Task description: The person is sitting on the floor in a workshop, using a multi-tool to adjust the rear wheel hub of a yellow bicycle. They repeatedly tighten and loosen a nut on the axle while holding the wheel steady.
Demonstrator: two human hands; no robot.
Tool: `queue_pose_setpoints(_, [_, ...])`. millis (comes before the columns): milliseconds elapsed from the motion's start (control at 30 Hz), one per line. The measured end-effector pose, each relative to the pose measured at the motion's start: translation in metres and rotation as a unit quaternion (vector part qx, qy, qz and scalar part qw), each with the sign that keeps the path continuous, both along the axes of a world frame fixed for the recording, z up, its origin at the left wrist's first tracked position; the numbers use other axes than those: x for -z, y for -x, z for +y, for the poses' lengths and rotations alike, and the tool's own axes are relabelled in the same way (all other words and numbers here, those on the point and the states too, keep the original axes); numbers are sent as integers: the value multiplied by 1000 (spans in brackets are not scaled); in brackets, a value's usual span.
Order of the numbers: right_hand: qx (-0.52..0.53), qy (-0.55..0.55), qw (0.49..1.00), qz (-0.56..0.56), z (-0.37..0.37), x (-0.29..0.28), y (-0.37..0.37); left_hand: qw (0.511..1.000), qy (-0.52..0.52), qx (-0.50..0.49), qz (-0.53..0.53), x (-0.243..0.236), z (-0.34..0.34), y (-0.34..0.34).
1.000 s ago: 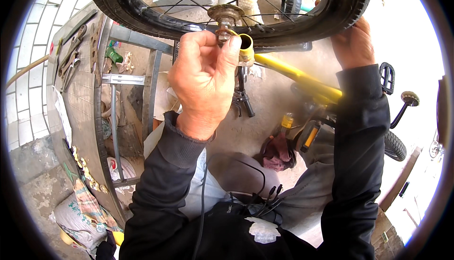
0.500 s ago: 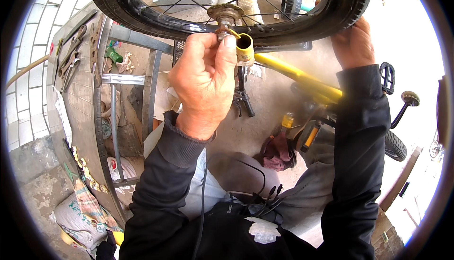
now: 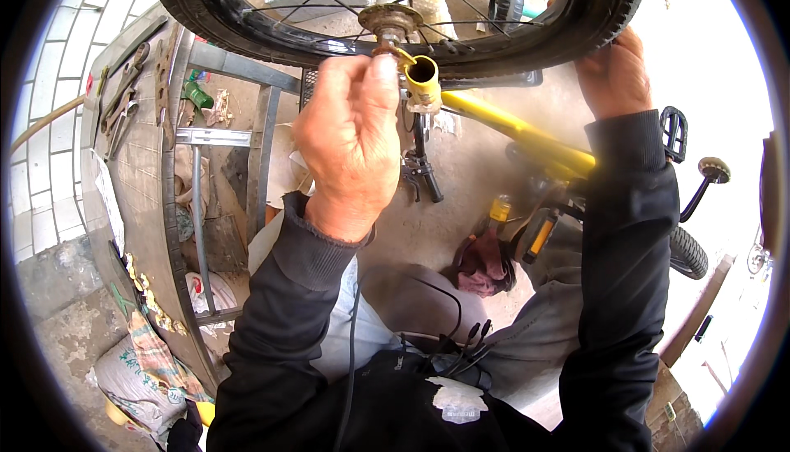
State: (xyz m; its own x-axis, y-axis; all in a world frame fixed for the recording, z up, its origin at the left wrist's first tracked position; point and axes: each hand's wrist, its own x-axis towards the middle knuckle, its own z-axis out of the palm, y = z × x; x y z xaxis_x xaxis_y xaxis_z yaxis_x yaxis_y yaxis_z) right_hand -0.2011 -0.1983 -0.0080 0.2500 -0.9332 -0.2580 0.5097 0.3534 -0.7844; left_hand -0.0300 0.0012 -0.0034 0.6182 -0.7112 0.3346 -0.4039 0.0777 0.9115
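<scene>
A spoked bicycle wheel with a black tyre (image 3: 518,59) stands across the top of the view. From its metal hub (image 3: 390,18) a rusty axle end points toward me. My left hand (image 3: 350,143) is closed in a pinch on that axle end, thumb on top; its fingertips hide the tip and any small part there. Out at the tyre's right side, my right hand (image 3: 615,75) is closed round the tyre, its fingers partly hidden behind it. Right beside my left thumb is the open end of a yellow tube (image 3: 423,80) of a bicycle frame.
The yellow frame bar (image 3: 518,131) slants down to the right. A handlebar grip with brake lever (image 3: 426,179) lies below the tube. At left, a wooden bench (image 3: 136,172) carries hand tools (image 3: 127,90). A dark red cloth (image 3: 484,264) and a pedal (image 3: 675,135) are at right.
My left thumb and fingers have shifted slightly left and rolled over the axle end, covering more of it. The wheel has moved a touch left; my right hand stays put.
</scene>
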Motion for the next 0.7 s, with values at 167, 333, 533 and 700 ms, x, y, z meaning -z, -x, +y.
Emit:
queue_pose_setpoints(167, [5,-3,1000,22,5,-6,-4,998,58,-13,-24,2,-6,2])
queue_pose_setpoints(333, [-46,30,998,12,-11,12,13,999,-18,-23,-25,1,-3,2])
queue_pose_setpoints(533, [-60,16,998,2,-29,32,25,1000,19,-20,-4,4,-5,0])
queue_pose_setpoints(700, [-127,46,990,-29,-42,41,43,999,-28,-20,-9,-1,-5,3])
